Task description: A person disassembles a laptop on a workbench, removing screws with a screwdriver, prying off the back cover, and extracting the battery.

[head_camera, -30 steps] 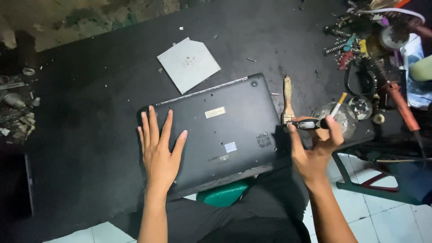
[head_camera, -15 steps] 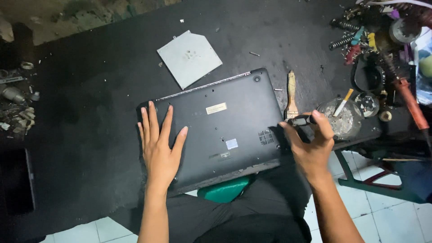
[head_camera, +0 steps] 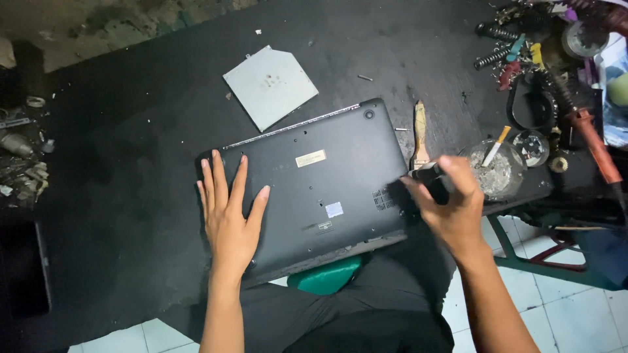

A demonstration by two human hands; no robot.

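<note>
One laptop, two hands, one tool on a black worktop

One dark laptop (head_camera: 314,189) lies base-up at the near edge of the worktop (head_camera: 131,157). The left hand (head_camera: 230,216), grip released, rests flat on its left part. The right hand (head_camera: 451,202), grip clenched on one black-handled tool (head_camera: 428,180), sits at the laptop's right edge. One grey drive plate (head_camera: 269,86) lies beyond the laptop; one paintbrush (head_camera: 419,134) and two glass dishes (head_camera: 504,175) to the right, near a heap of tools (head_camera: 536,46). Below: white floor tiles (head_camera: 569,314)

one laptop (head_camera: 314,183), two hands (head_camera: 230,219), one brush (head_camera: 419,134)
</note>
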